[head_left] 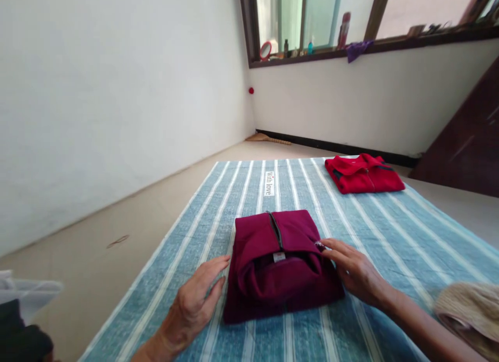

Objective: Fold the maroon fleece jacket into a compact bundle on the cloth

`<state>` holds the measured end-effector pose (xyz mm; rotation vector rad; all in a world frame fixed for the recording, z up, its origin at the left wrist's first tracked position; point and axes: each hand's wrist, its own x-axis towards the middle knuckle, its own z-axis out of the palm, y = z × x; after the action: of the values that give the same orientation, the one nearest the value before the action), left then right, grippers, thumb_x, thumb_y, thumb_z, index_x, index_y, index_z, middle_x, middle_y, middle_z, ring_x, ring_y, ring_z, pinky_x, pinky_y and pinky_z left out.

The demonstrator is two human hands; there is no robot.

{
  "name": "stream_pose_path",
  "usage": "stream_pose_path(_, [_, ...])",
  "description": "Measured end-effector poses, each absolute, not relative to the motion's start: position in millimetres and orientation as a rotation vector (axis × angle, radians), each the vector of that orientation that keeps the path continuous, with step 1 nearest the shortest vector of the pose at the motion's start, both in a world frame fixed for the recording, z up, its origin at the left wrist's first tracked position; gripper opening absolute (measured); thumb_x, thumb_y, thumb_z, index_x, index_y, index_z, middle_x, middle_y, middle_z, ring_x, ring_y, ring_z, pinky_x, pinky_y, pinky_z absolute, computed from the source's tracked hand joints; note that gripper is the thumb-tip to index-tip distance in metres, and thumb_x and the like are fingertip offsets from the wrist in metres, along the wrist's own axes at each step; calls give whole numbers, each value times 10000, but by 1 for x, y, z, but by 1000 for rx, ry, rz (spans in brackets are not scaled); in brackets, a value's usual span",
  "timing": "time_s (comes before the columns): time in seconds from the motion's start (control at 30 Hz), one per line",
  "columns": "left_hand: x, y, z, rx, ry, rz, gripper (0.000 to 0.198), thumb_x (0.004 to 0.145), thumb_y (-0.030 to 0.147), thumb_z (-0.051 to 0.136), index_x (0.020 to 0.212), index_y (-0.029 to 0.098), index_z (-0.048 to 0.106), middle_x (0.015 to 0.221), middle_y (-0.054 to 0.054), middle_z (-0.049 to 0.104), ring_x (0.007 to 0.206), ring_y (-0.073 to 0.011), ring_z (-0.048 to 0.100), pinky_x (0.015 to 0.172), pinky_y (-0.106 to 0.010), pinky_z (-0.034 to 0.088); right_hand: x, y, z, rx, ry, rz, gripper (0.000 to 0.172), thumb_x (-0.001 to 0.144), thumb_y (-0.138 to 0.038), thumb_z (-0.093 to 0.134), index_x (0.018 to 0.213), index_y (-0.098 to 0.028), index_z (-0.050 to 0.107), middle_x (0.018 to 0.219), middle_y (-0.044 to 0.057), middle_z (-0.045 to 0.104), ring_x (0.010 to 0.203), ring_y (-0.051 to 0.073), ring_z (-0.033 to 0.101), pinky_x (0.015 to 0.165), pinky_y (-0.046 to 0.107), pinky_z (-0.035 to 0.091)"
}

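A folded maroon zip-up jacket (280, 279) lies in front of me on a blue-and-white striped cloth (187, 310). Its collar, with a dark zipper and a small white label, faces up. My left hand (195, 299) is at the jacket's left edge, fingers extended, holding nothing; whether the fingertips touch the fabric I cannot tell. On the opposite side, my right hand (351, 268) rests its outstretched fingers on the jacket's right edge, beside a small shiny patterned spot. A folded red jacket (364, 174) sits farther back on the right.
At the lower right is a beige fuzzy item (470, 310). A broom (268, 138) lies on the floor by the far corner. The windowsill (327, 55) carries a round mirror, bottles and a purple cloth (356, 50). White walls stand left and ahead.
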<state>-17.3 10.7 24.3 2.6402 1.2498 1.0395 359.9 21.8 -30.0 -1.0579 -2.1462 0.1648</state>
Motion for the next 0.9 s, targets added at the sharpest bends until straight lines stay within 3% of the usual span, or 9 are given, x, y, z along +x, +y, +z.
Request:
stream_pose_path(0.13, [6,-5,46,2734,1226,1048,455,816,116,567,1252,231,509,1258,-65,596,1144,-244,570,1007,-352,473,348,13,-10,-1053,-2105,70,363,841,-62,433,1127,-226,584,1209,87,614,1137,229,566,934,421,497])
stream_pose_path(0.37, [52,-16,59,2989,1190,741,302,814,129,582,1115,142,598,1441,-172,387,1333,-367,331,1032,-543,399,315,3,19,-964,-2368,-77,358,842,-307,598,1164,-152,571,1315,166,524,1291,314,406,987,495,444])
stream_pose_path(0.5, [56,-6,58,3017,1292,654,162,838,151,552,974,110,629,1407,-219,412,1335,-387,319,1007,-571,411,306,7,19,-976,-2318,-171,126,873,-185,528,933,-143,631,1252,168,572,1279,305,429,986,482,450])
stream_pose_path(0.6, [49,-3,60,3125,1172,714,113,840,65,512,843,117,612,1366,-191,476,1328,-343,354,1035,-531,405,307,6,21,-837,-2305,-241,159,876,-89,480,874,-150,626,1185,139,621,1278,268,442,1021,454,426])
stream_pose_path(0.9, [29,-18,38,3185,1010,976,153,843,-7,484,860,84,606,1330,-215,512,1288,-353,413,981,-522,465,309,-13,1,-685,-2445,-353,289,903,-42,358,1016,-74,622,1266,165,570,1320,311,368,1013,530,429])
